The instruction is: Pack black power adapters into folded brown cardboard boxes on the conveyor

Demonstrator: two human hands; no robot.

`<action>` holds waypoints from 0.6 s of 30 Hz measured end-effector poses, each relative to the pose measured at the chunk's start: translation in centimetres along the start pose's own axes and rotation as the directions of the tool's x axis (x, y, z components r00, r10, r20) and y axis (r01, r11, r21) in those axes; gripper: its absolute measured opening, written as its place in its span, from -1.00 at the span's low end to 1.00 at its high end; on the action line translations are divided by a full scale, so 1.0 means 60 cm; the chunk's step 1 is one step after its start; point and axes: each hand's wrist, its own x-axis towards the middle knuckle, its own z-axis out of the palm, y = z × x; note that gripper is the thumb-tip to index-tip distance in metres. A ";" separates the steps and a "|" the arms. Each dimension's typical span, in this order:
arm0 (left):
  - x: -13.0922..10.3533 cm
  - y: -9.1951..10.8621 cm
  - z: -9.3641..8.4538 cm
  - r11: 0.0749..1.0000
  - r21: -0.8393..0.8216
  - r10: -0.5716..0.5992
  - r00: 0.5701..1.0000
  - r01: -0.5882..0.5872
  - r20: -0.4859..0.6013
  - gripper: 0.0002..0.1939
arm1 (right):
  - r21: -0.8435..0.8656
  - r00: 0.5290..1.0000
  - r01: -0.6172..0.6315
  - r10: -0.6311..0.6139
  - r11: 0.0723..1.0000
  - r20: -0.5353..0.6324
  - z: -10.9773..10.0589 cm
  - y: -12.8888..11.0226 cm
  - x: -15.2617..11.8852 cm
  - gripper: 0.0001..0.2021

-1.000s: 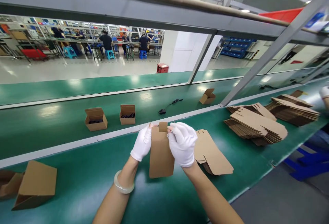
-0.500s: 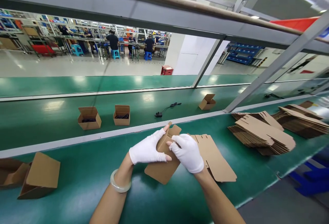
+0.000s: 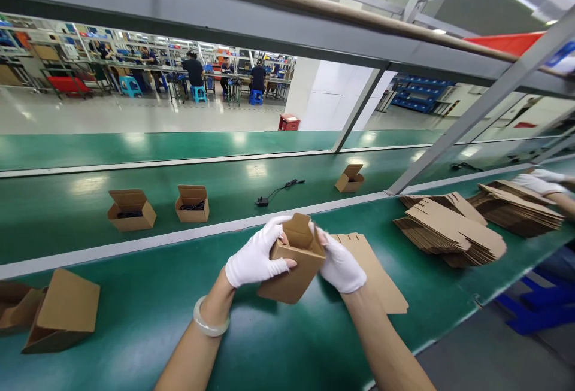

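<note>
A partly folded brown cardboard box (image 3: 291, 274) is held above the green bench, its open end facing up and a flap standing at the back. My left hand (image 3: 257, 257), in a white glove with bare fingertips, grips its left side, thumb across the front. My right hand (image 3: 342, 264), gloved the same way, closes on the box's right edge; its fingertips are partly hidden and slightly blurred. Beneath and beside that hand lies a flat cardboard blank (image 3: 381, 280). A bracelet (image 3: 211, 318) circles my left wrist.
Stacks of flat blanks (image 3: 453, 232) lie to the right, where a co-worker's gloved hands (image 3: 539, 182) touch another stack (image 3: 523, 208). Formed boxes (image 3: 67, 304) sit at left. The belt behind carries open boxes (image 3: 192, 204) and a black corded adapter (image 3: 263, 201). A metal post (image 3: 449, 139) slants across.
The cardboard in my hands has opened from a flatter shape into a box. My right hand has shifted to its right edge. Belt items moved left; a co-worker's hands appeared at right.
</note>
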 end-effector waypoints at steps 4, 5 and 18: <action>0.001 0.000 0.004 0.999 0.007 0.033 0.999 -0.033 0.039 -0.74 | 0.146 0.977 -0.162 0.138 0.976 0.159 0.008 0.014 0.004 -0.58; 0.001 0.000 0.004 0.999 0.001 0.042 0.998 -0.042 0.041 -0.74 | 0.142 0.974 -0.168 0.142 0.976 0.175 0.007 0.016 0.005 -0.58; -0.004 0.009 -0.008 0.997 -0.036 0.070 0.997 -0.068 0.043 -0.75 | -0.463 0.847 -0.072 0.299 0.884 0.439 0.009 -0.047 0.037 -0.57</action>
